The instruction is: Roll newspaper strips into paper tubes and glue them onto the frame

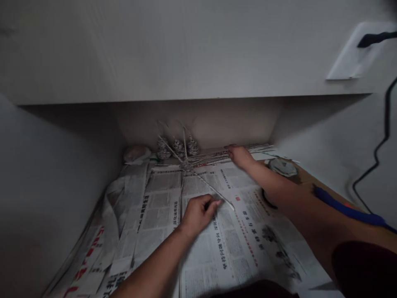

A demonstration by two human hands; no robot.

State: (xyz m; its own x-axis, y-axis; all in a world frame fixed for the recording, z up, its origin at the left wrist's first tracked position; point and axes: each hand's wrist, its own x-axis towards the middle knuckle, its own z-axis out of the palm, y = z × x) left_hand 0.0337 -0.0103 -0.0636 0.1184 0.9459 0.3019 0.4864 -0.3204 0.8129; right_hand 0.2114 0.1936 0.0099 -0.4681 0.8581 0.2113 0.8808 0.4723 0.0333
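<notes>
My right hand (pixel 240 156) reaches to the back and rests on a bundle of thin rolled-paper sticks (pixel 214 157), its visible fingers stretched out. My left hand (pixel 198 212) is nearer to me above the newspaper, fingers curled in and thumb close to the index finger. Whatever it may hold is hidden. Just beyond its thumb runs one paper stick (pixel 214 189), part of a star of crossed sticks with a small round woven centre (pixel 186 166). Other sticks of this star lean upward toward the back wall.
Newspaper sheets (pixel 198 256) cover the work surface. Several woven cone-shaped pieces (pixel 178 148) stand at the back beside a plastic bag (pixel 136 154). On the right are a round greyish object (pixel 283 167) and a blue-handled tool (pixel 347 211). A black cord (pixel 387 111) hangs near the socket (pixel 356 51).
</notes>
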